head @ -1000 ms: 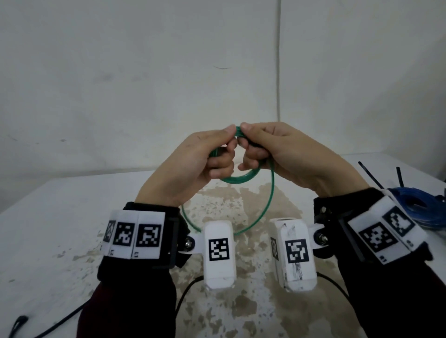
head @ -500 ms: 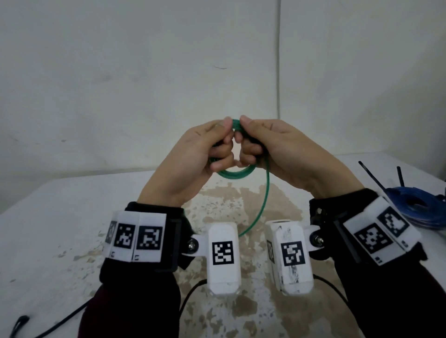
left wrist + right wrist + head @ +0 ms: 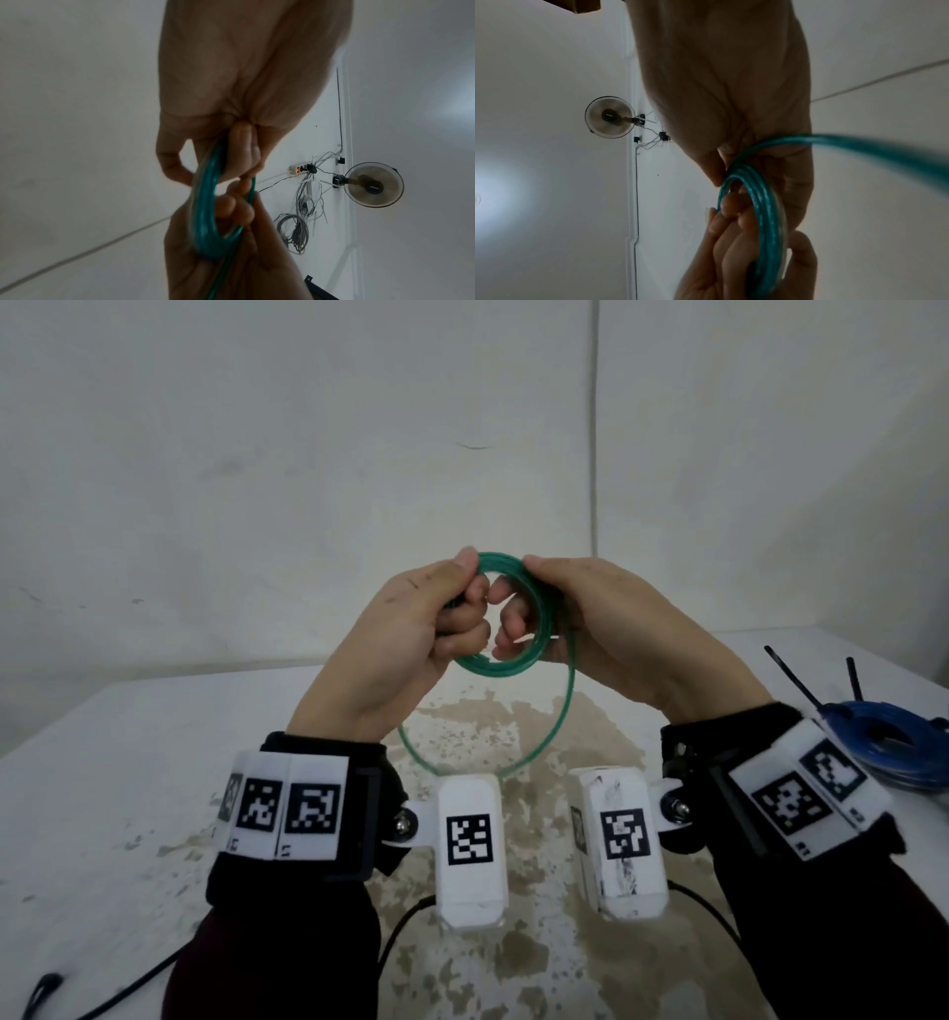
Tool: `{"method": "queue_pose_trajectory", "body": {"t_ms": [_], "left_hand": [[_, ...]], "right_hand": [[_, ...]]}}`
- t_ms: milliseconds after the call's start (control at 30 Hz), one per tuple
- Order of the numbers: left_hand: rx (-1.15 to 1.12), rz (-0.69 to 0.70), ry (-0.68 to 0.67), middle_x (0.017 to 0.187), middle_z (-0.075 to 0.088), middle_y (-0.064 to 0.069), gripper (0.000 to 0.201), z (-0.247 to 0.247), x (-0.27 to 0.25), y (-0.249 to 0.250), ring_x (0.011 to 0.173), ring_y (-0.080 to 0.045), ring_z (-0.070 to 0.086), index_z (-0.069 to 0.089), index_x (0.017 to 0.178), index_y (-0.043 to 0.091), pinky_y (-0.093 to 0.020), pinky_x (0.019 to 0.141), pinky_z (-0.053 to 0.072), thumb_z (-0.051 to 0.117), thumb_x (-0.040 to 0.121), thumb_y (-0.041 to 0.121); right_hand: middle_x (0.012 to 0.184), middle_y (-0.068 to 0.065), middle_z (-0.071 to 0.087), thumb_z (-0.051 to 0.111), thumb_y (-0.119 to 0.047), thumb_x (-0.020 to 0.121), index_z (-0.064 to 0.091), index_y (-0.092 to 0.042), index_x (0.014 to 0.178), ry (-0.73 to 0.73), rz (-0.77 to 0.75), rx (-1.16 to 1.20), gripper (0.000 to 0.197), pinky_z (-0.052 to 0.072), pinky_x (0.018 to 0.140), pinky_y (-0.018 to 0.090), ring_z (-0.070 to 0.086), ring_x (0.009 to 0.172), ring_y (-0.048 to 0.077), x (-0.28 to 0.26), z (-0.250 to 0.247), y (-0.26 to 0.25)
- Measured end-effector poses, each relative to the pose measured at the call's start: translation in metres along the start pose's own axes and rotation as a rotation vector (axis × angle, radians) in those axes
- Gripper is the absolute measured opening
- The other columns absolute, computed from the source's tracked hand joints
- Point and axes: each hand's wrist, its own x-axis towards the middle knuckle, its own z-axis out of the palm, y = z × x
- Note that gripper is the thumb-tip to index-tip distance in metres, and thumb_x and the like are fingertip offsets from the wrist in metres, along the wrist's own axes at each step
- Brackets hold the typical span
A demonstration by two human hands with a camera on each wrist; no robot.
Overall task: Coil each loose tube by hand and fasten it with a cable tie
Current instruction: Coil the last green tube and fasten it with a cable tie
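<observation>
A thin green tube (image 3: 506,667) is wound into a small coil held up in the air above the table. My left hand (image 3: 411,629) grips the coil's left side, fingers curled round it and thumb on top. My right hand (image 3: 590,618) pinches the right side of the coil. One wider loose loop (image 3: 560,726) hangs below toward the wrists. The left wrist view shows the green tube (image 3: 205,213) edge-on between both hands. In the right wrist view several turns of the tube (image 3: 765,213) lie side by side, with one strand running off to the right.
A blue tube coil (image 3: 883,747) lies at the table's right edge with black cable ties (image 3: 793,677) sticking up beside it. The white table (image 3: 128,788) has a worn brown patch in the middle. A black cord (image 3: 102,999) runs along the front left.
Both hands have risen and moved slightly apart, opening the green coil into a visible ring. The hanging loop below has drawn in smaller.
</observation>
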Motion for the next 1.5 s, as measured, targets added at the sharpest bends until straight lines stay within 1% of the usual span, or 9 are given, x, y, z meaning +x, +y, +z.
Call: {"method": "queue_pose_trajectory", "body": {"t_ms": [133, 233, 500, 600, 800, 967, 1167, 1333, 1500], "left_hand": [[-0.095, 0.077, 0.05, 0.05, 0.025, 0.009, 0.037, 0.002, 0.003, 0.0, 0.044, -0.006, 0.022, 0.043, 0.071, 0.01, -0.016, 0.047, 0.022, 0.03, 0.103, 0.024], [-0.104, 0.026, 0.024, 0.049, 0.026, 0.004, 0.036, 0.006, 0.003, 0.001, 0.043, -0.012, 0.029, 0.043, 0.069, 0.01, -0.019, 0.048, 0.029, 0.029, 0.101, 0.021], [0.169, -0.066, -0.133, 0.073, 0.026, -0.021, 0.032, 0.003, -0.004, -0.002, 0.045, -0.011, 0.037, 0.047, 0.069, 0.007, -0.019, 0.051, 0.039, 0.041, 0.097, 0.022], [0.163, 0.037, -0.089, 0.072, 0.038, -0.011, 0.033, 0.003, -0.004, -0.001, 0.048, -0.007, 0.026, 0.044, 0.071, 0.008, -0.016, 0.049, 0.03, 0.036, 0.101, 0.018], [-0.028, 0.162, 0.125, 0.053, 0.026, 0.006, 0.036, 0.009, 0.004, -0.004, 0.047, -0.01, 0.027, 0.042, 0.071, 0.01, -0.014, 0.048, 0.032, 0.033, 0.103, 0.022], [-0.044, 0.039, 0.016, 0.05, 0.032, 0.003, 0.034, 0.01, 0.004, -0.004, 0.046, -0.017, 0.043, 0.043, 0.07, 0.011, -0.02, 0.053, 0.041, 0.031, 0.101, 0.02], [0.126, -0.048, -0.088, 0.055, 0.023, -0.001, 0.036, 0.004, -0.002, -0.005, 0.043, -0.013, 0.033, 0.049, 0.067, 0.01, -0.026, 0.06, 0.033, 0.038, 0.1, 0.022], [0.039, 0.096, 0.059, 0.057, 0.02, 0.002, 0.033, 0.004, 0.003, -0.006, 0.048, -0.01, 0.021, 0.044, 0.072, 0.009, -0.016, 0.047, 0.025, 0.036, 0.102, 0.022], [-0.136, 0.182, 0.171, 0.053, 0.027, 0.007, 0.034, 0.006, 0.006, -0.007, 0.047, -0.009, 0.025, 0.041, 0.073, 0.012, -0.015, 0.051, 0.029, 0.032, 0.103, 0.024]], "right_hand": [[0.063, 0.003, 0.062, 0.032, -0.022, 0.103, 0.062, -0.005, 0.09, -0.037, -0.031, 0.085, 0.037, 0.056, 0.077, 0.028, 0.062, 0.068, 0.016, -0.003, -0.004, -0.002], [0.054, -0.002, 0.038, 0.032, -0.023, 0.103, 0.056, -0.006, 0.084, -0.036, -0.05, 0.13, 0.035, 0.052, 0.069, 0.024, 0.047, 0.053, 0.012, -0.003, -0.004, -0.002], [0.051, -0.008, 0.026, 0.034, -0.024, 0.103, 0.052, -0.009, 0.074, -0.116, -0.003, -0.173, 0.037, 0.04, 0.055, 0.018, 0.026, 0.045, 0.009, -0.007, -0.008, -0.004], [0.053, -0.004, 0.034, 0.033, -0.025, 0.104, 0.058, -0.007, 0.079, -0.064, -0.015, -0.071, 0.039, 0.05, 0.064, 0.022, 0.04, 0.049, 0.011, -0.004, -0.006, -0.002], [0.065, 0.004, 0.062, 0.03, -0.024, 0.103, 0.061, -0.006, 0.088, -0.035, -0.047, 0.134, 0.039, 0.056, 0.081, 0.03, 0.064, 0.073, 0.017, -0.003, -0.009, -0.003], [0.053, -0.004, 0.03, 0.029, -0.024, 0.104, 0.048, -0.008, 0.079, 0.025, -0.088, 0.128, 0.035, 0.046, 0.06, 0.019, 0.04, 0.051, 0.011, 0.001, -0.005, 0.0], [0.053, -0.007, 0.026, 0.034, -0.025, 0.103, 0.049, -0.01, 0.075, -0.067, -0.054, -0.126, 0.035, 0.04, 0.058, 0.023, 0.025, 0.046, 0.01, -0.004, -0.002, 0.0], [0.063, 0.005, 0.049, 0.031, -0.016, 0.104, 0.058, -0.005, 0.089, 0.079, -0.083, 0.012, 0.033, 0.048, 0.068, 0.028, 0.051, 0.06, 0.016, 0.001, 0.003, 0.001], [0.084, 0.004, 0.068, 0.033, -0.019, 0.104, 0.064, -0.007, 0.106, -0.002, -0.014, 0.066, 0.033, 0.056, 0.084, 0.033, 0.066, 0.086, 0.016, -0.003, -0.004, -0.001]]}}
